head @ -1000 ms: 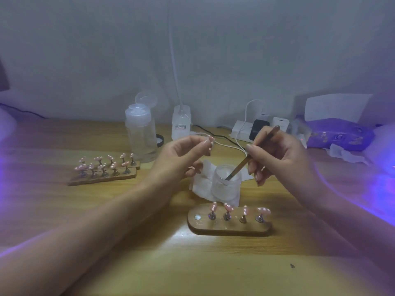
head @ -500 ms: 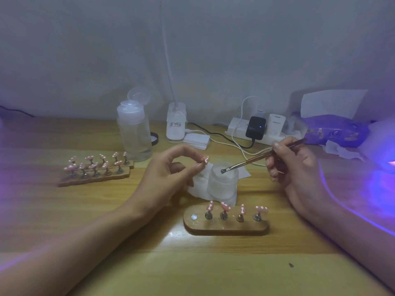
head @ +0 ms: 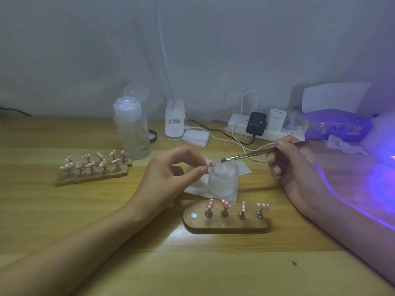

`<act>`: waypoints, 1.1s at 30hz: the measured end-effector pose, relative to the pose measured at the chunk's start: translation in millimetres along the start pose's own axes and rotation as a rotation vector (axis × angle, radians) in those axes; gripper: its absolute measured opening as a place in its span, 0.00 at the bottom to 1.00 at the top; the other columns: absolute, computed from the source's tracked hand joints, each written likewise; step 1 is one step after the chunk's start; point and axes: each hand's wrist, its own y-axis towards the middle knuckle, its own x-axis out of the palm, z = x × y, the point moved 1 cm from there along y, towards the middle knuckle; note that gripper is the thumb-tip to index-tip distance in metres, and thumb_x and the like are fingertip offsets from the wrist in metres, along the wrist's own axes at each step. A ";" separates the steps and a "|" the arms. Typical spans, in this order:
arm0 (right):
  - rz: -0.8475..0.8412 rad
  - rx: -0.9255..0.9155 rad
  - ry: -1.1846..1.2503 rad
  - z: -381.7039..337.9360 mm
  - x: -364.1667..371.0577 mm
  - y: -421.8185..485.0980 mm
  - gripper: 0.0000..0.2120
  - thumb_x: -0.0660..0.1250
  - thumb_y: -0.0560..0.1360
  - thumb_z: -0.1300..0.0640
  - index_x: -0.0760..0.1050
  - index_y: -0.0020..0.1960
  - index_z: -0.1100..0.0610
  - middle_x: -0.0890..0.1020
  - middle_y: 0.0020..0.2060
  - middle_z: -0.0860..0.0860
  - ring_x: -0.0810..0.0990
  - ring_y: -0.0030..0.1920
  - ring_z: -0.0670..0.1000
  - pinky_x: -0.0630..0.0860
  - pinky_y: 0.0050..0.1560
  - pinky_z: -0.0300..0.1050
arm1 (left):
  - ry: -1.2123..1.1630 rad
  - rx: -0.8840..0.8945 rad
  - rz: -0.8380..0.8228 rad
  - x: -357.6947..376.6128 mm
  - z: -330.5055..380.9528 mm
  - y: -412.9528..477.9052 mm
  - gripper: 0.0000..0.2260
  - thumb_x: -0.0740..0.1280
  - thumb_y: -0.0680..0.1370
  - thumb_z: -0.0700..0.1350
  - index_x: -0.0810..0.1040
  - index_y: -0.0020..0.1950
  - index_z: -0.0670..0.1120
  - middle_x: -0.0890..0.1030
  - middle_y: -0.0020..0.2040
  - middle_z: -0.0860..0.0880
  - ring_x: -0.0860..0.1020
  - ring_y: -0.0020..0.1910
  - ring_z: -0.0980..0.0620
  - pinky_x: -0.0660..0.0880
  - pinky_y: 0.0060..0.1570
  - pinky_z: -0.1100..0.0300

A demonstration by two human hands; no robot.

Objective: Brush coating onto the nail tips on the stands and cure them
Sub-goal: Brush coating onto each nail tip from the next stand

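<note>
Left hand (head: 171,174) up, thumb and forefinger pinching a nail tip (head: 211,164), other fingers curled; right hand (head: 292,165) opposite grips the brush (head: 248,155) like a pen, both forearms angling in from the near corners

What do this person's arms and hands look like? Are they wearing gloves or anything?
No gloves. Both arms are bare to the picture's edge, with no sleeve showing. The left hand and right hand show no ring, watch or bracelet. The fingernails look fairly long and rounded. Violet light edges the right forearm.
</note>
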 end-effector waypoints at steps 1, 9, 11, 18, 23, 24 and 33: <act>-0.001 0.003 -0.004 0.0 0.0 0.1 0.15 0.61 0.81 0.58 0.71 0.37 0.49 0.78 0.28 0.49 0.71 0.25 0.44 0.67 0.24 0.33 | 0.000 -0.001 -0.002 0.2 0.4 0.2 0.04 0.74 0.76 0.39 0.83 0.43 0.47 0.84 0.43 0.51 0.76 0.30 0.64 0.66 0.28 0.73; -0.071 -0.029 -0.037 -1.3 3.3 -0.9 0.09 0.67 0.74 0.51 0.71 0.37 0.50 0.80 0.30 0.50 0.71 0.24 0.45 0.68 0.25 0.33 | -0.008 -0.017 -0.007 0.2 0.6 -0.4 0.03 0.73 0.76 0.41 0.83 0.43 0.48 0.84 0.43 0.51 0.78 0.33 0.52 0.73 0.33 0.53; -0.112 -0.042 -0.046 -0.7 3.9 -1.2 0.09 0.68 0.72 0.50 0.72 0.37 0.50 0.81 0.31 0.51 0.71 0.24 0.46 0.68 0.26 0.33 | -0.008 -0.014 -0.018 0.1 0.8 -0.7 0.03 0.73 0.76 0.41 0.82 0.44 0.47 0.84 0.43 0.51 0.77 0.33 0.57 0.72 0.33 0.56; -0.067 -0.055 -0.050 -0.1 1.7 0.0 0.08 0.67 0.73 0.52 0.72 0.36 0.50 0.81 0.29 0.52 0.70 0.24 0.45 0.68 0.25 0.33 | 0.004 -0.004 -0.012 -0.4 0.9 -0.8 0.03 0.73 0.76 0.41 0.83 0.44 0.48 0.84 0.43 0.52 0.76 0.33 0.50 0.73 0.34 0.47; -0.114 -0.069 -0.087 0.8 3.5 -1.9 0.08 0.68 0.72 0.50 0.72 0.37 0.51 0.81 0.30 0.53 0.70 0.24 0.46 0.68 0.26 0.33 | 0.021 0.002 -0.011 -2.0 -0.9 -1.2 0.02 0.73 0.76 0.43 0.83 0.44 0.49 0.84 0.44 0.52 0.67 0.28 0.44 0.68 0.31 0.60; -0.102 -0.064 -0.093 0.9 3.2 -1.7 0.08 0.68 0.72 0.50 0.72 0.37 0.51 0.81 0.30 0.53 0.70 0.23 0.46 0.67 0.25 0.33 | 0.019 0.002 -0.013 -2.2 -1.0 -1.2 0.03 0.73 0.76 0.43 0.83 0.44 0.49 0.84 0.44 0.52 0.66 0.28 0.48 0.67 0.30 0.62; -0.099 -0.058 -0.107 1.8 1.7 -0.7 0.09 0.68 0.73 0.50 0.71 0.38 0.51 0.82 0.30 0.53 0.70 0.23 0.46 0.67 0.25 0.34 | 0.024 0.004 -0.017 -1.5 -1.6 -0.6 0.04 0.73 0.76 0.42 0.83 0.43 0.50 0.84 0.44 0.53 0.65 0.27 0.53 0.66 0.29 0.65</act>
